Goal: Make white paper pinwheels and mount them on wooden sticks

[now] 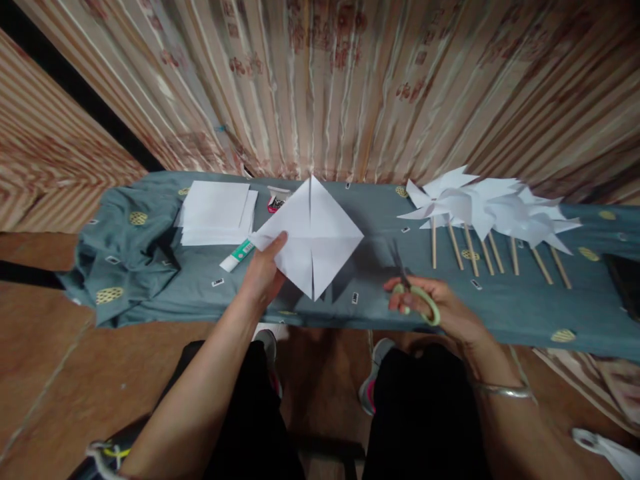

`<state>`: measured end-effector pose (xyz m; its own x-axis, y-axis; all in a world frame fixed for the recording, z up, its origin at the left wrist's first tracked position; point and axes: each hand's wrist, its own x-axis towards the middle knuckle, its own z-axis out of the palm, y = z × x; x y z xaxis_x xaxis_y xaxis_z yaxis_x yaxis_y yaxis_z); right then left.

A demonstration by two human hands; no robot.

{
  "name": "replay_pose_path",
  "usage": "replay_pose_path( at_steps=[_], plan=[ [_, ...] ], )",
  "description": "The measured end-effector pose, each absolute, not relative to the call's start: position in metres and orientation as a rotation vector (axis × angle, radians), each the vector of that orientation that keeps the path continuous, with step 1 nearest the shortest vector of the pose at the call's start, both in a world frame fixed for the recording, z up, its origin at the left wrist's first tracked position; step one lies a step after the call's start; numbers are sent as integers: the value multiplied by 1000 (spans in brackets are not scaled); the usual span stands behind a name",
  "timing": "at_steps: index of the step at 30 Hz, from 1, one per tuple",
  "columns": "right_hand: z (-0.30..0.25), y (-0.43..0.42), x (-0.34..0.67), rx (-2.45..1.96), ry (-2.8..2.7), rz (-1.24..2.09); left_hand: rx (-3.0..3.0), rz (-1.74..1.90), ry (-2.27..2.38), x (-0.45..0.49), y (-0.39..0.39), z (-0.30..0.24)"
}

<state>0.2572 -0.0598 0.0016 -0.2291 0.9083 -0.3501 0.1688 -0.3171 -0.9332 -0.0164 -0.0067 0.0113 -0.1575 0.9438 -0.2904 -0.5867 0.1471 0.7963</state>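
My left hand (267, 270) pinches a square sheet of white paper (330, 230) by its left corner, thumb on top. The sheet is turned like a diamond, with fold lines across it and slits running inward from its top and bottom corners. To the right, my right hand (425, 300) is closed around the pale green handles of a pair of scissors (417, 300). The blades point up and away, apart from the paper and a little blurred. Close to my left hand lies a white and green glue tube (237, 255), partly covered by the sheet.
A narrow table with a grey-green cloth (370, 293) spans the view. White paper sheets (217, 210) are stacked at left, beside a small red box (277, 199). Several paper pinwheels (480, 203) on wooden sticks lie at right, near a dark object (623, 280). A curtain (320, 87) hangs behind.
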Motion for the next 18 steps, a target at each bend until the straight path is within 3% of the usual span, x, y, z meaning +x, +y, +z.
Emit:
replay_pose_path(
  at_steps=[4,11,18],
  plan=[
    [-2,-48,252,-1449,-1143,1195,571,1165,1076,-4,-21,1],
    [-9,-41,226,-1310,-1036,1465,637,919,1057,10,-30,-6],
    [-8,-25,210,-1261,-740,1084,503,992,643,19,-29,16]
  ],
)
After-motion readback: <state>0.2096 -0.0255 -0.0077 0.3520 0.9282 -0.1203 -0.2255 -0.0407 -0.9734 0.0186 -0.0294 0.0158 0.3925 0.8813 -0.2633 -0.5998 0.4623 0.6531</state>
